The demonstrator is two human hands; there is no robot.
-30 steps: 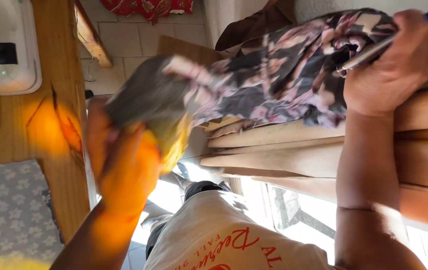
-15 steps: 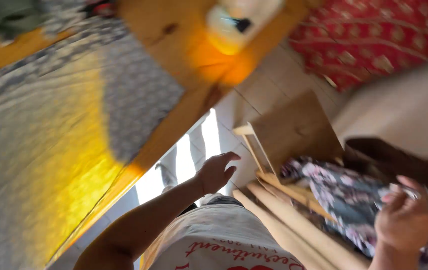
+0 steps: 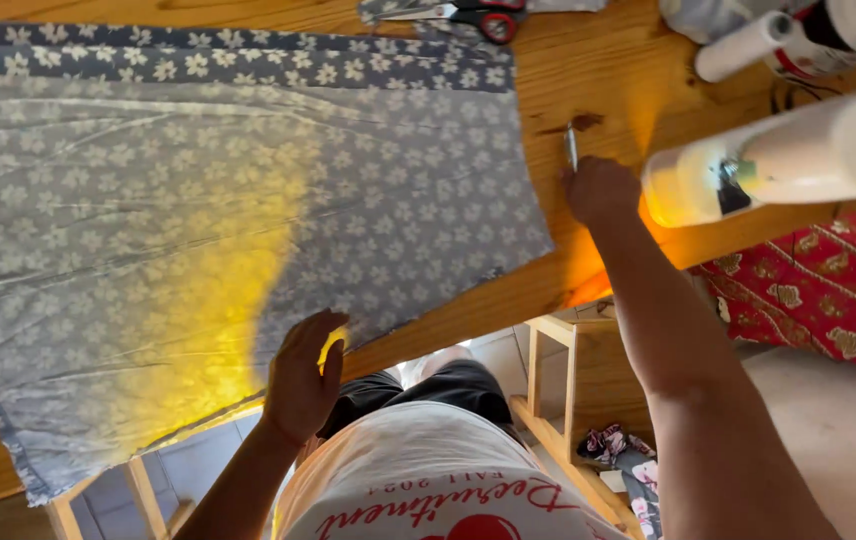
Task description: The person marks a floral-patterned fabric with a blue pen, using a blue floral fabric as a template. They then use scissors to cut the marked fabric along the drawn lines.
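Your left hand [image 3: 305, 375] lies open and flat on the near edge of the blue flowered fabric [image 3: 218, 220] spread over the wooden table [image 3: 588, 90]. Just right of the fabric, your right hand [image 3: 600, 190] is closed around a slim metal tool [image 3: 571, 146].

— What covers the table [image 3: 588, 90]?
— Matt, creased cotton-like cloth [image 3: 248, 230] with a flower print, on smooth varnished wood.
— And the machine [image 3: 788, 165]?
— Glossy white plastic; the scissors [image 3: 468, 15] have shiny metal blades.
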